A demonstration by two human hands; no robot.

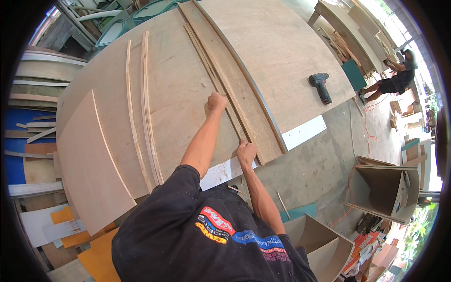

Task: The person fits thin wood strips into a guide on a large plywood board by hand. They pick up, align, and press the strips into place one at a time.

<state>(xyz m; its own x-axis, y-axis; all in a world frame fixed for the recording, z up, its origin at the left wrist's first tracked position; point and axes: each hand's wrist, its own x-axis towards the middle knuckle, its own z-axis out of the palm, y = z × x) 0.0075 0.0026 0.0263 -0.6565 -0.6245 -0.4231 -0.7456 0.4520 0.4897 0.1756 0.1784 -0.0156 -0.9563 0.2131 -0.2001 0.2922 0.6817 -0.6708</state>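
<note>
The left hand curls by a thin wood strip; I can't tell its grip. The right hand pinches the strip's near end, beside a long board on the surface.

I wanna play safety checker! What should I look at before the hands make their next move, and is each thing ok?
1. Left hand at the thin wood strip: ok.
2. Right hand beside the long wooden board, nearer the body than the left: ok.
3. Firm grip on the strip: cannot tell, the curled fingers hide it.
4. Panel surface free of scraps near the left hand: not ok, small wood bits lie close by.
5. Drill away from both hands: ok, it lies on the far side of the board.
6. Other person out of the way: ok, over on the right, well apart from the hands.
</note>
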